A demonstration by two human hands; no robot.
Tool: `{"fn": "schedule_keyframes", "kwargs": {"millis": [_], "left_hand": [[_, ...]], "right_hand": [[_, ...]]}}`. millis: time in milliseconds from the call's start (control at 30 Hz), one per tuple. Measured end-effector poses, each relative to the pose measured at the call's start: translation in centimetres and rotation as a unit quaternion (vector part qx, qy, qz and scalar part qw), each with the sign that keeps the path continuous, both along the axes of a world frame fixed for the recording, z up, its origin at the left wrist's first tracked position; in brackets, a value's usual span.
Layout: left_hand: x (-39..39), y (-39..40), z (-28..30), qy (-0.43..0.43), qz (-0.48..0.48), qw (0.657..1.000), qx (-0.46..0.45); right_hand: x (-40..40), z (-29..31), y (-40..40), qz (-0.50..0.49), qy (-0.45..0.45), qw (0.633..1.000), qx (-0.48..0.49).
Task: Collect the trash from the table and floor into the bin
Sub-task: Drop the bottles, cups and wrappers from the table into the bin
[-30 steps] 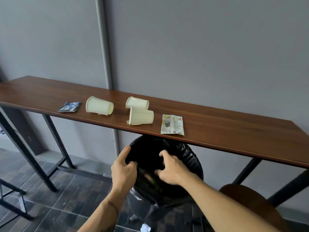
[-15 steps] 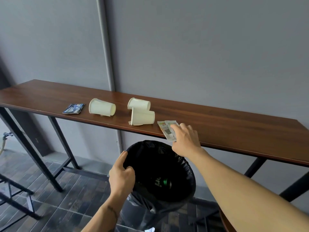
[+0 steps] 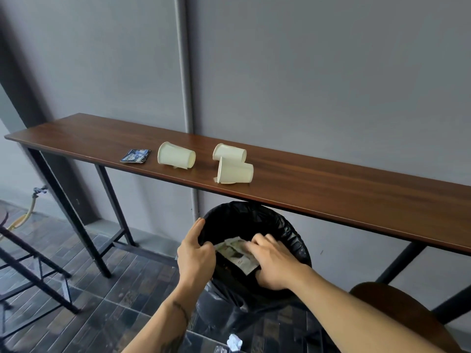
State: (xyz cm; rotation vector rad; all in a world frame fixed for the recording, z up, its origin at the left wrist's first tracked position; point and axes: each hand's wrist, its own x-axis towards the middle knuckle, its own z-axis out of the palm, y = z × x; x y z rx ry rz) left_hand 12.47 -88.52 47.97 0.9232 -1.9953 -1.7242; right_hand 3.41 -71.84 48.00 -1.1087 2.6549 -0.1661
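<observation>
— What's in front of you?
— The long tabletop (image 3: pixel 331 189), three tipped cups (image 3: pixel 235 173) and a blue packet (image 3: pixel 135 156) on it; the bin (image 3: pixel 288 225) stands beneath.
— And your hands?
— My left hand (image 3: pixel 196 256) grips the bin's rim. My right hand (image 3: pixel 272 261) grasps a wrapper (image 3: pixel 235 250) over its mouth.

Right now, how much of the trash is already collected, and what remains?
Done: not clear; what already lies in the bin cannot be made out. In hand: the right hand holds a wrapper over the bin; the left hand grips its rim. Left: three cups and a blue packet on the table, crumpled paper on the floor.
</observation>
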Motion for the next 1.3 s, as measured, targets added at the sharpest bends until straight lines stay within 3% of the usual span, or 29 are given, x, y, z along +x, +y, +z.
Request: {"fn": "schedule_keyframes", "kwargs": {"millis": [67,133,433,633,1000,1300], "left_hand": [[0.4,-0.1,0.1,0.0,0.007,1.0,0.005],[0.7,-0.4,0.0,-0.003,0.023,1.0,0.011],[1.7,-2.0,0.2,-0.001,0.055,0.998,0.001],[1.9,-3.8,-0.3,-0.008,0.051,0.999,-0.011],[0.8,-4.8,-0.6,-0.034,0.11,0.993,0.001],[-0.9,-4.8,-0.6,-0.037,0.179,0.983,-0.002]], "right_hand": [[0.2,0.1,-0.1,-0.003,-0.039,0.999,0.037],[0.0,0.6,-0.4,-0.007,-0.029,0.999,0.015],[-2.1,4.9,-3.1,0.009,0.128,0.982,-0.136],[-5.4,7.6,-5.2,-0.013,0.195,0.969,-0.15],[-12.7,7.5,-8.0,-0.066,0.139,0.981,-0.116],[-13.3,7.0,-8.2,0.036,0.254,0.936,-0.24]]}}
